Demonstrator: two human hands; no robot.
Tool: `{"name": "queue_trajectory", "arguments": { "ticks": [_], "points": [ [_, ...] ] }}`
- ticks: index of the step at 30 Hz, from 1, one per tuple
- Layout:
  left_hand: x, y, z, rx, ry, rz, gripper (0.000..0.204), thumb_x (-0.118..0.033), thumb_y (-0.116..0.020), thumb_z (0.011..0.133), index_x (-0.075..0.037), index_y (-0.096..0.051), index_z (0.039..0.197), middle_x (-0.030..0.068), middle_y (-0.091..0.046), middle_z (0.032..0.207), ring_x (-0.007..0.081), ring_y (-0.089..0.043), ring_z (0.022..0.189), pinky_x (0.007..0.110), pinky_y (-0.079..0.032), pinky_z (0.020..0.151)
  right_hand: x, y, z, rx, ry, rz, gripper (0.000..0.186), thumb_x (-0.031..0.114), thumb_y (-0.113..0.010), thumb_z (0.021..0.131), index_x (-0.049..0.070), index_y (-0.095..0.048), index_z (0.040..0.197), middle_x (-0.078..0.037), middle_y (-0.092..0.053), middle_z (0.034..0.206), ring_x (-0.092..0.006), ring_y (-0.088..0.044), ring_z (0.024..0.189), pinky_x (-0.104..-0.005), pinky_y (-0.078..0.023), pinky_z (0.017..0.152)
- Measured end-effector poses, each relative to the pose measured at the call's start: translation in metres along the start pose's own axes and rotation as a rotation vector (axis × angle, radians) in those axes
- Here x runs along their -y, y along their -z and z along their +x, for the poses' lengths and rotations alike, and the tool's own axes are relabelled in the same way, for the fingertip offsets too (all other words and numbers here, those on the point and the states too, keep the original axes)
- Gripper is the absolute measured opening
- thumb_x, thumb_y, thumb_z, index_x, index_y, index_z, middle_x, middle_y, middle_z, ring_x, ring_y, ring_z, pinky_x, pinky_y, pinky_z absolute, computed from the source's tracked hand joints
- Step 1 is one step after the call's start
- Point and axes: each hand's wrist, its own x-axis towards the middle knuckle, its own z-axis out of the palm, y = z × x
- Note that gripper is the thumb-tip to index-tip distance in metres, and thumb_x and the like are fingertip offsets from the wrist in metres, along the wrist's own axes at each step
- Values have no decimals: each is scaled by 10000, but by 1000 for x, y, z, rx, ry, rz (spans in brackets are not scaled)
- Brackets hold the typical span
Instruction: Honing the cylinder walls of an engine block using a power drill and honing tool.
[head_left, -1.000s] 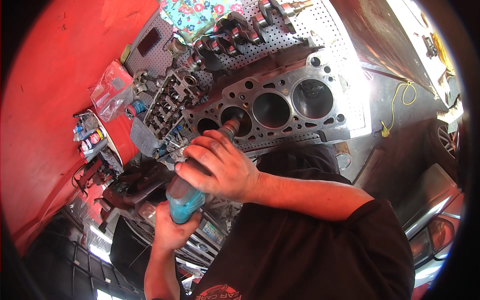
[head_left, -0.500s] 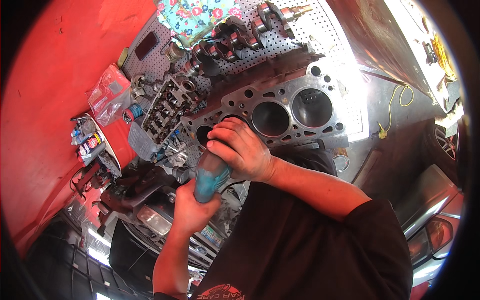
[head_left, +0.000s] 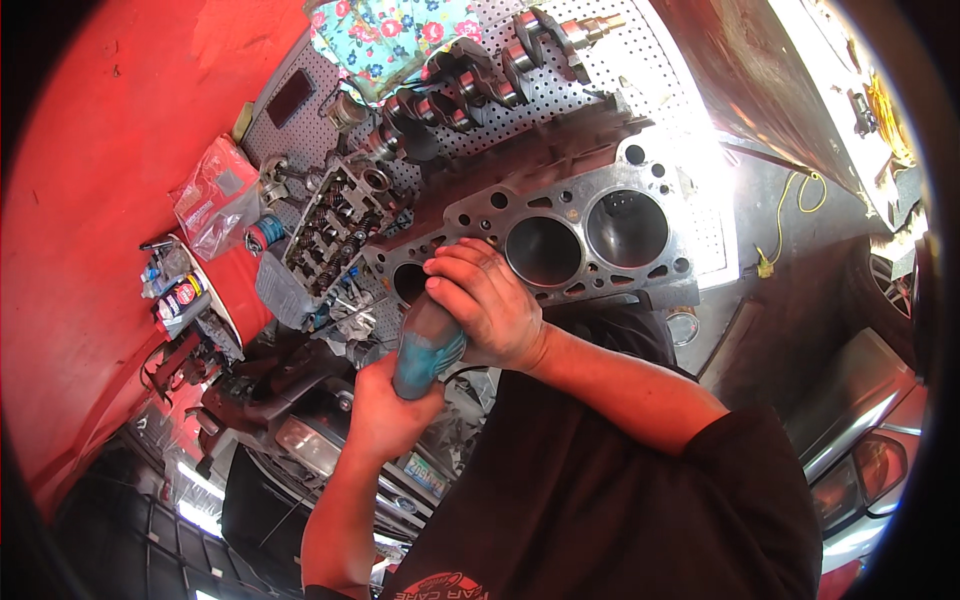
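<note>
At the middle of the view, on the perforated metal surface (head_left: 700,240), lies the engine block (head_left: 560,240) with its row of cylinder bores facing up. We hold a teal power tool (head_left: 428,352) in both hands: our right hand (head_left: 490,305) is clenched over its head, pressing it down at the left end of the block's deck, and our left hand (head_left: 385,410) grips the near end of its body from below. A second ago the tool sat lower and nearer to us, with the left bores showing; half a second ago it had climbed toward the block; now its head is right at the deck and the right hand hides the working tip and covers much of the left bores. We judge from this that the tool has been brought onto the deck face, though contact itself is hidden. Left of the block lies a cylinder head (head_left: 335,235) with its valve springs, and at the far side a crankshaft (head_left: 480,75) rests beside a flowered cloth (head_left: 395,30).
</note>
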Motion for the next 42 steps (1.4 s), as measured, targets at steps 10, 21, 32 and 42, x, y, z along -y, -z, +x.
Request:
{"name": "queue_trajectory", "arguments": {
  "ticks": [10, 21, 32, 42],
  "points": [
    [-5, 5, 7, 9, 40, 26, 210, -90, -775, 819, 20, -705, 983, 47, -704, 791, 102, -627, 747, 336, -549, 717, 2, -2, 0, -14, -35, -20, 684, 55, -746, 737, 6, -584, 1400, -196, -652, 1336, -417, -674, 1229, -612, -528, 1119],
    [-9, 10, 7, 23, 37, 18, 180, -82, -767, 833, 14, -704, 972, 26, -694, 780, 97, -626, 729, 330, -537, 685, 0, -4, 1, -14, -9, -13, 811, 43, -776, 675, 16, -540, 1450, -205, -626, 1355, -428, -651, 1249, -612, -514, 1132],
    [-10, 17, 10, 62, 20, 42, 192, -81, -757, 834, 16, -709, 993, 24, -696, 804, 100, -622, 764, 333, -535, 717, 9, -1, 3, 18, -105, -53, 853, 55, -794, 650, 29, -532, 1462, -204, -596, 1366, -433, -621, 1264, -609, -488, 1139],
    [19, 47, -47, 32, -144, 35, 243, 19, -776, 802, -10, -738, 1039, -4, -733, 872, 86, -660, 831, 304, -560, 780, 60, -7, 11, 16, -27, -109, 496, 190, -717, 869, 168, -667, 1362, -148, -640, 1331, -357, -670, 1218, -601, -508, 1127]
  ]
}}
